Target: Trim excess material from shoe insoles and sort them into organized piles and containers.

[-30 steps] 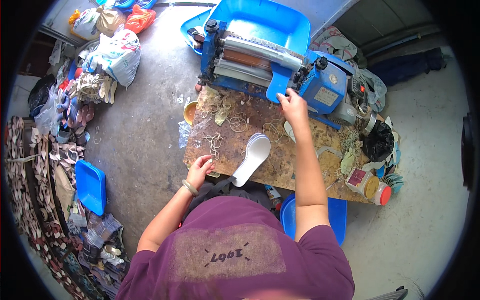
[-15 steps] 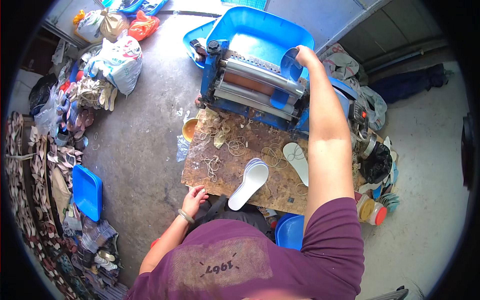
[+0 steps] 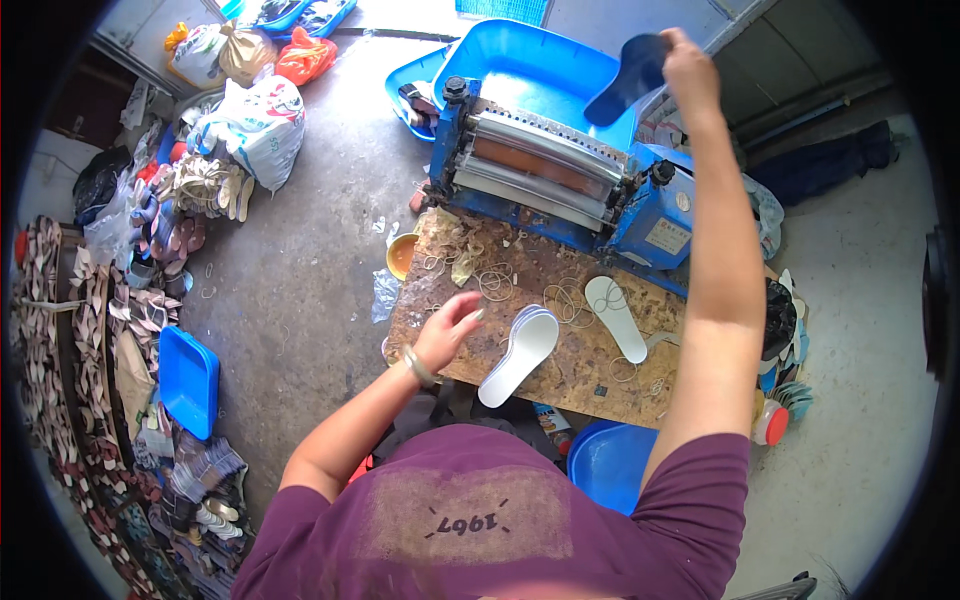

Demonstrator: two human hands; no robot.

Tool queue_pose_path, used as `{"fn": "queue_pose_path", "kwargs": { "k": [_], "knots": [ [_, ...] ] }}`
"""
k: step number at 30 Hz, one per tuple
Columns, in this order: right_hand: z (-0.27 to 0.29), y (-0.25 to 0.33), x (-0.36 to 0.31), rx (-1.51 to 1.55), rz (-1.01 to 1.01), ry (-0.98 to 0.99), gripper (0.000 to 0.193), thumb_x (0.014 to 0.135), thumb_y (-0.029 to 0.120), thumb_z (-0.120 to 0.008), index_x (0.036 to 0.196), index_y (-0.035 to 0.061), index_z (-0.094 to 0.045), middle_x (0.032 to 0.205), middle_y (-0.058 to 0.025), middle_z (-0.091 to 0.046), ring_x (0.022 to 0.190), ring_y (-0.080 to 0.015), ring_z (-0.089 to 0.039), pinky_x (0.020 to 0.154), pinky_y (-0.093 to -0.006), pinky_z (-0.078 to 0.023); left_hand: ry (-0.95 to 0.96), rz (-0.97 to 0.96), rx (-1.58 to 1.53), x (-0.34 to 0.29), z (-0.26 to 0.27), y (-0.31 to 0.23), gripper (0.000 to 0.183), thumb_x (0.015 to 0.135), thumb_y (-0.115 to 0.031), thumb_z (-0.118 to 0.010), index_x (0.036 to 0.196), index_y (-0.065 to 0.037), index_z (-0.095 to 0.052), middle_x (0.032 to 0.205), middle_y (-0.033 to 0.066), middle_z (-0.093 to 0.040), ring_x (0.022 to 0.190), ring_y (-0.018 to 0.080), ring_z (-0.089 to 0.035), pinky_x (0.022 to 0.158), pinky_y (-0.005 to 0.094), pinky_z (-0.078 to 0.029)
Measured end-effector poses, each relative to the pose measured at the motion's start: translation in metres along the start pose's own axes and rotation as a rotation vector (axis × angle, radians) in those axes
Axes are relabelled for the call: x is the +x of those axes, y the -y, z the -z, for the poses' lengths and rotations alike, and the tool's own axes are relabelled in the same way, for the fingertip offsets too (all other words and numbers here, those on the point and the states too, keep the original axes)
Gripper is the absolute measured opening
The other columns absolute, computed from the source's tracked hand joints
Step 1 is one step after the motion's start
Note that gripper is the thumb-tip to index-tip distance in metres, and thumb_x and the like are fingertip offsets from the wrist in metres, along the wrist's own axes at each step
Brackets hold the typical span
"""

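My right hand (image 3: 692, 75) is raised beyond the blue roller machine (image 3: 545, 165), its fingers closed on the end of a dark blue insole (image 3: 632, 80). The insole hangs clear of the rollers, in front of a large blue tub. Above the near left part of the wooden table, my left hand (image 3: 448, 335) is open, with nothing in it and its fingers apart. To its right lies a small stack of white insoles (image 3: 522, 352). A single white insole (image 3: 616, 318) rests farther right, with loose loops of thread (image 3: 567, 303) beside it.
The blue tub (image 3: 545, 50) stands behind the machine. A yellow bowl (image 3: 402, 256) is at the table's left edge. Bags and shoe parts (image 3: 215, 185) are heaped along the left, with a blue tray (image 3: 190, 382) on the floor. Another blue basin (image 3: 608, 462) sits under the table's near edge.
My right hand has lifted the blue insole off the rollers, up and to the right. My left hand has left the table's near edge and moved forward and right, toward the white stack.
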State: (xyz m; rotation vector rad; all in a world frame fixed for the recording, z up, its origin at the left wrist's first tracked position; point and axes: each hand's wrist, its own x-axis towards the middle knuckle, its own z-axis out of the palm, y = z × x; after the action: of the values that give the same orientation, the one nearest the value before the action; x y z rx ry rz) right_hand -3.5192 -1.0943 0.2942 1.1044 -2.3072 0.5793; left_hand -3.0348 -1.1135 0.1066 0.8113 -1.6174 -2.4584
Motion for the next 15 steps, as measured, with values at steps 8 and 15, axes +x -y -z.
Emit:
{"fn": "queue_pose_path", "kwargs": {
  "k": [8,15],
  "knots": [
    [0.076,0.1,-0.061,0.576,-0.035,0.43,0.023,0.087,0.004,-0.053,0.107,0.0126,-0.061,0.074,0.0015,-0.054,0.064,-0.0073,-0.048,0.059,-0.0218,-0.042,-0.183,-0.24,-0.172,0.044,-0.018,-0.094,0.065,0.088,-0.029,-0.061,0.139,-0.004,-0.028,0.118,0.0115,-0.051,0.098,0.0187,-0.058,0.077,0.0283,-0.051],
    [-0.006,0.155,-0.193,0.682,-0.258,0.468,0.034,0.081,0.007,-0.064,0.114,0.0071,-0.06,0.099,-0.0108,-0.066,0.086,-0.0145,-0.063,0.077,-0.0275,-0.05,0.155,0.241,-0.132,0.01,0.003,-0.058,0.029,0.093,-0.029,-0.051,0.106,-0.004,-0.053,0.092,0.0097,-0.067,0.062,0.0115,-0.063,0.046,0.0188,-0.041]
  ]
}}
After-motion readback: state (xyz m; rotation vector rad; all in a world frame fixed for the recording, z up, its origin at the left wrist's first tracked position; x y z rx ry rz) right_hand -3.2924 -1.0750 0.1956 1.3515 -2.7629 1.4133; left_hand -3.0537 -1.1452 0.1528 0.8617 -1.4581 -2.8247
